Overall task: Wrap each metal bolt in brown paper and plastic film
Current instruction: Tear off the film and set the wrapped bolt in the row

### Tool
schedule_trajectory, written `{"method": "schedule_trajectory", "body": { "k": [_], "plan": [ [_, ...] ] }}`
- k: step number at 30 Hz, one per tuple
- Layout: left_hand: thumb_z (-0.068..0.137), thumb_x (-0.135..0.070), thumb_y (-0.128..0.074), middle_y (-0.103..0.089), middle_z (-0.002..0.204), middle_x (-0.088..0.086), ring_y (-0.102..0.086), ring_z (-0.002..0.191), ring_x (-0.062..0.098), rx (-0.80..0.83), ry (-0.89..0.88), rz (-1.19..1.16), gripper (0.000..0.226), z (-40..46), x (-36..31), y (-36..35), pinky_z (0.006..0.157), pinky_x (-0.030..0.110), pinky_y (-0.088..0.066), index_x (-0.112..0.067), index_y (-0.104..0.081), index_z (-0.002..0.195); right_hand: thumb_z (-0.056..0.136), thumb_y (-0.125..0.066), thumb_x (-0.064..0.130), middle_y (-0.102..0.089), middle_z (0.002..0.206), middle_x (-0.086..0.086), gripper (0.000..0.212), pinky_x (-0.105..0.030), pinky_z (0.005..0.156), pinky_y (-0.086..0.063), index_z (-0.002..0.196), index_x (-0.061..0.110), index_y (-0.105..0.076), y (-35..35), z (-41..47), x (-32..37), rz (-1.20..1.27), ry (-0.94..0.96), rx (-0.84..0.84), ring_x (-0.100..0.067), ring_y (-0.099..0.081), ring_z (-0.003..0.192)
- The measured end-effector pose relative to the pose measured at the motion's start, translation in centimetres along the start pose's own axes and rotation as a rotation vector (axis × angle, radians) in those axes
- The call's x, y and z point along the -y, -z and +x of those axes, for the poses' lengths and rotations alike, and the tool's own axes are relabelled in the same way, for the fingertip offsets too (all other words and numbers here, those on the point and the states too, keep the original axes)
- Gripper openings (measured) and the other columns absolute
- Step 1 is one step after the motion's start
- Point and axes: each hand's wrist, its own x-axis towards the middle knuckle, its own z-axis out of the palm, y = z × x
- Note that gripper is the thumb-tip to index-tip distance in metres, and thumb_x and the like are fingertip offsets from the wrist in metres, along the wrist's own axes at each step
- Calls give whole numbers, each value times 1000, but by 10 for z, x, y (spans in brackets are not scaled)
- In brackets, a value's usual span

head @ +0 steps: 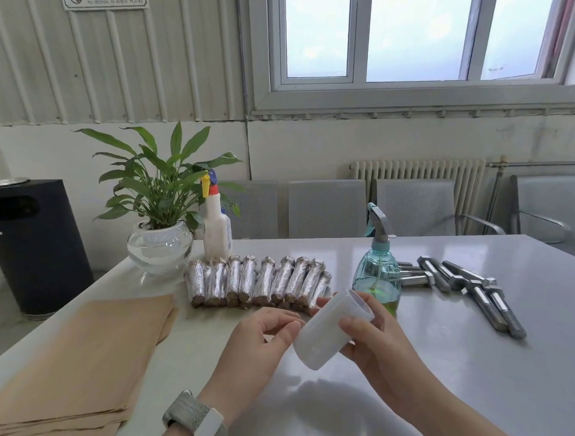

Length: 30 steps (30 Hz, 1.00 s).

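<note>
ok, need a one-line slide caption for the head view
Both hands hold a roll of plastic film above the table, between stacked brown paper, wrapped bolts and bare bolts.

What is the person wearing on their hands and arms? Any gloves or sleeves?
No gloves: both the left hand and the right hand are bare, and no sleeves show on the visible forearms. The only thing worn is a smartwatch on the left wrist, with a woven grey fabric band and a pale, rounded rectangular case. No rings or bracelets can be seen.
</note>
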Motion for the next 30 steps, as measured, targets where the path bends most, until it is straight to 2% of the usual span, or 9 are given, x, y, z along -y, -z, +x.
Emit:
{"method": "schedule_trajectory", "body": {
  "k": [3, 8, 10, 12, 17, 21, 23, 26, 30],
  "plan": [
    [87, -19, -71, -68, 92, -21, -60, 77, -1, -6, -67, 80, 22, 0, -2, 1, 63, 10, -38, -39, -76, 81, 71, -70, 11, -63, 118, -23, 49, -41, 89, -56, 118, 6, -58, 1, 0, 0, -55, 2, -8, -29, -64, 102],
    [83, -22, -75, -71, 89, -14, -63, 76, 2, -53, -41, -30, 13, -1, -1, 0, 65, 12, -41, -34, -76, 78, 71, -69, 12, -64, 117, -22, 49, -41, 87, -56, 119, 9, -59, 1, 1, 1, -67, 29, -27, -29, -65, 102],
    [76, -32, -79, -74, 84, -6, -65, 75, 7, -45, 50, -188, 6, -2, -4, -1, 69, 19, -48, -28, -76, 80, 71, -70, 13, -64, 117, -21, 47, -42, 89, -55, 117, 11, -60, 1, 1, 1, -83, 36, -16, -31, -64, 105],
    [69, -37, -85, -74, 77, 1, -63, 68, 8, -26, 145, -342, 22, -3, -5, -3, 63, 19, -48, -21, -76, 80, 70, -71, 15, -65, 117, -20, 46, -46, 93, -54, 115, 15, -62, 1, 0, 1, -116, 45, 2, -36, -62, 109],
    [63, -34, -78, -72, 80, 6, -61, 63, 10, 117, 394, -608, 27, -1, -1, -7, 51, 18, -43, -11, -77, 77, 66, -71, 21, -68, 116, -14, 40, -54, 103, -45, 106, 23, -65, -1, -3, 3, -208, 74, 76, -35, -61, 111],
    [66, -32, -73, -68, 72, 6, -59, 56, 9, 105, 417, -700, 31, 0, 0, -7, 49, 18, -42, -5, -71, 82, 66, -70, 19, -68, 116, -15, 40, -59, 105, -41, 106, 22, -64, -2, -3, 5, -216, 81, 96, -39, -58, 113],
    [67, -32, -73, -70, 78, 8, -63, 63, 12, 52, 354, -643, 31, -1, -1, -6, 50, 19, -45, -6, -70, 84, 64, -70, 19, -65, 116, -21, 42, -61, 106, -39, 106, 22, -64, -1, -3, 5, -205, 82, 61, -44, -55, 113],
    [78, -28, -72, -76, 91, 6, -67, 75, 13, 50, 182, -406, 19, -3, -4, -3, 59, 21, -49, -18, -78, 93, 69, -69, 12, -64, 118, -21, 42, -63, 106, -37, 110, 19, -63, 3, -1, 5, -207, 89, 16, -44, -55, 114],
    [87, -16, -70, -73, 95, -11, -66, 86, 6, 25, -49, -102, 16, -5, -6, -3, 70, 20, -48, -28, -78, 95, 72, -64, 7, -69, 116, -12, 42, -55, 105, -43, 113, 13, -59, 3, -1, 8, -225, 102, 12, -33, -62, 112]
  ]
}}
